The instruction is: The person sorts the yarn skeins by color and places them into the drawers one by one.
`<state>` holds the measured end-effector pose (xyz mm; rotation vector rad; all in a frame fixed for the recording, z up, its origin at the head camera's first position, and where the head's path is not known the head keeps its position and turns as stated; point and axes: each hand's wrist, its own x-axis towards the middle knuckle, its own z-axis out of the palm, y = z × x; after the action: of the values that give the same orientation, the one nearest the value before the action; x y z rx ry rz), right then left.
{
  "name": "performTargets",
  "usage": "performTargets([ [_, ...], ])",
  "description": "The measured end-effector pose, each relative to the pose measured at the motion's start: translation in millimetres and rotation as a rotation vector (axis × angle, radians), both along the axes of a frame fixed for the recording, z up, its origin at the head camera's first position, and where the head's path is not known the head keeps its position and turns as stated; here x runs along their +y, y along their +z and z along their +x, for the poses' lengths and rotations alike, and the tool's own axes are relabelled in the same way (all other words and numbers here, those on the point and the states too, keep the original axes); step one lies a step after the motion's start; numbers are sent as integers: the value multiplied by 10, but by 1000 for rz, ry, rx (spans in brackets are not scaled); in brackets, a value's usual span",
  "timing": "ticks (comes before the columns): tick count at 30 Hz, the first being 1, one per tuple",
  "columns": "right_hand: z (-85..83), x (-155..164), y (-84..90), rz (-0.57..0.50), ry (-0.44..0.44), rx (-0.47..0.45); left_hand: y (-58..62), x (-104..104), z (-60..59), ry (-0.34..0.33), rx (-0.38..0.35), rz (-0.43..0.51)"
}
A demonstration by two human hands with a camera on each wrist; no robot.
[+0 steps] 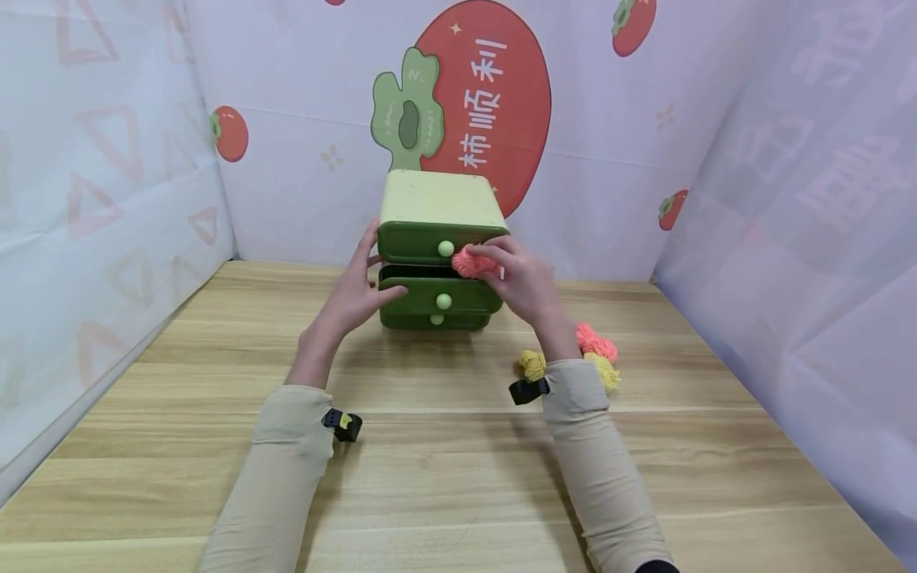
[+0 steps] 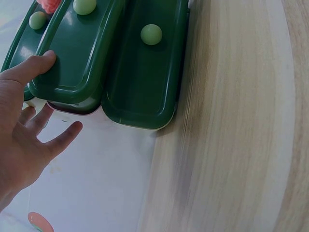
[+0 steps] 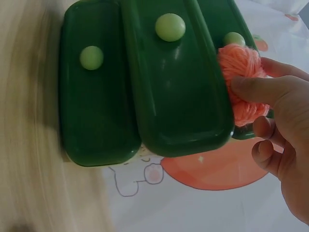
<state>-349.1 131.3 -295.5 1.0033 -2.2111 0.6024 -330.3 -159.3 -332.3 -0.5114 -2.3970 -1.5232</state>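
A small drawer cabinet point(image 1: 442, 197) with a cream top and three green drawers stands at the back of the table. Its middle drawer point(image 1: 469, 296) is pulled partway out; the top and bottom ones are in. My right hand point(image 1: 526, 282) pinches a coral-pink yarn bundle point(image 3: 242, 79) between thumb and fingers, right over the middle drawer's opening and in front of the top drawer point(image 1: 408, 241). At the cabinet's left side is my left hand point(image 1: 354, 290), its thumb on the front of the middle drawer and its other fingers spread along the side.
Right of the cabinet, partly behind my right forearm, lie another pink yarn bundle point(image 1: 596, 342) and yellow yarn bundles point(image 1: 532, 364) on the wooden table point(image 1: 430, 477). White printed cloth walls point(image 1: 301, 191) close in the table at the back and both sides.
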Motion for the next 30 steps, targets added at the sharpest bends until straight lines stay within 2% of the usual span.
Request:
performTargets([
  [6, 6, -34, -22, 26, 22, -45, 26, 16, 35, 6, -15, -7],
  [13, 19, -59, -22, 33, 45, -96, 252, 87, 279, -13, -64, 3],
  [15, 16, -65, -23, 35, 54, -113, 283, 92, 313, -14, -64, -1],
  [18, 15, -78, -19, 43, 66, -140, 245, 72, 266, -15, -58, 2],
  [24, 24, -76, -10, 75, 90, -170, 55, 3, 60, -6, -31, -9],
  [27, 32, -40, 23, 54, 136, -128, 26, -2, 34, -2, -25, -17],
  [30, 46, 33, 78, 4, 154, -53, 75, 19, 79, -13, -34, -2],
])
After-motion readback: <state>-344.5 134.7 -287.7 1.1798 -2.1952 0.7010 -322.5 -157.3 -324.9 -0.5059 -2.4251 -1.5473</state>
